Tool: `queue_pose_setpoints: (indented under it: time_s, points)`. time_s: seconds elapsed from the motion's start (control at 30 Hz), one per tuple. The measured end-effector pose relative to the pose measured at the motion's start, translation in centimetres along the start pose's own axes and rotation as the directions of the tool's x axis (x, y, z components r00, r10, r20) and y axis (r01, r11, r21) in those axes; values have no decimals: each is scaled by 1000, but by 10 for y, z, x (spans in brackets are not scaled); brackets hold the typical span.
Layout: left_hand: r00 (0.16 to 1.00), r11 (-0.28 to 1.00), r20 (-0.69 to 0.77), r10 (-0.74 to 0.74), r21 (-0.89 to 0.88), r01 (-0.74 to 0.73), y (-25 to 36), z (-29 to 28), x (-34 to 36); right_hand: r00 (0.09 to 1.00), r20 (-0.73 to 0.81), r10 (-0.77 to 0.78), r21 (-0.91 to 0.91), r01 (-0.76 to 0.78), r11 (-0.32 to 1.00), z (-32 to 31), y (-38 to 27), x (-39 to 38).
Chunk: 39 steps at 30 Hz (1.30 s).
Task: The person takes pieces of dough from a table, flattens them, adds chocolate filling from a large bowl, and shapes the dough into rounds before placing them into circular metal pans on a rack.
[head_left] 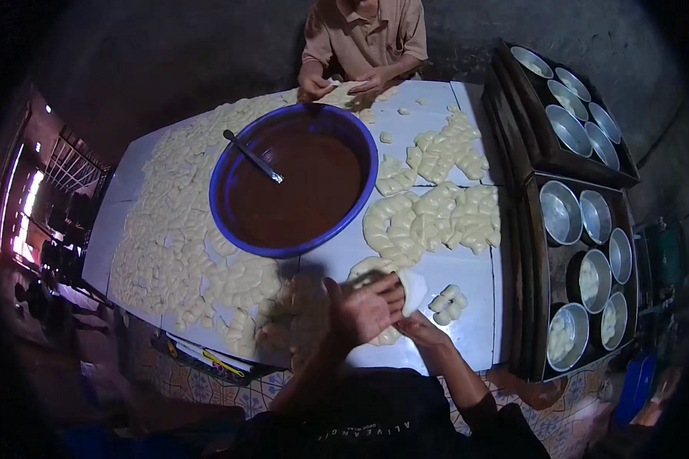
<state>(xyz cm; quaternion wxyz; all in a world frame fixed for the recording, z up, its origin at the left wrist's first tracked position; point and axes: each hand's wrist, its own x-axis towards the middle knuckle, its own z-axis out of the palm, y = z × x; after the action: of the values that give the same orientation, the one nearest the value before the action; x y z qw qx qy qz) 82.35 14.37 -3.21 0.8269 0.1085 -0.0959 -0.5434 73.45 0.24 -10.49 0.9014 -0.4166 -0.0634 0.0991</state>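
Observation:
A flattened white piece of dough (415,292) hangs between my hands above the near edge of the white table. My right hand (423,331) pinches its lower end. Palm up, my left hand (369,312) has its fingers stretched out, their tips against the dough's left side. Just right of the dough lies a small cluster of dough balls (448,304). Beyond my hands stands a large blue basin (222,222) of brown filling (306,183), with a metal spoon (254,157) leaning inside.
Many joined dough pieces (168,222) cover the table's left side; more dough (436,218) lies right of the basin. At the right, dark trays (542,306) carry round metal pans (560,213), some with dough balls. Across the table, another person (367,46) handles dough.

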Motion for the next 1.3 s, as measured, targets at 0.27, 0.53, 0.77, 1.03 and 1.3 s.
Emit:
queue_pose_setpoints:
  time_s: [0.27,0.53,0.77,1.03,1.3]
  points:
    - [719,-481,-136,681,657,580,182,-48,37,977,-126,-174,-80,165,983,13,-1,10]
    - [683,-369,-205,701,716,593,134,-3,25,931,-319,-178,-59,168,984,9,14,4]
    - [837,843,-526,151,511,169,18,3,5,844,-536,-6,405,263,876,17,10,19]
    - [844,62,-104,526,995,84,-29,-14,-19,768,-237,-595,-941,-30,337,46,-10,-10]
    - [874,515,-319,366,852,95,-47,-17,-25,760,-375,-531,-727,114,677,56,-32,-24]
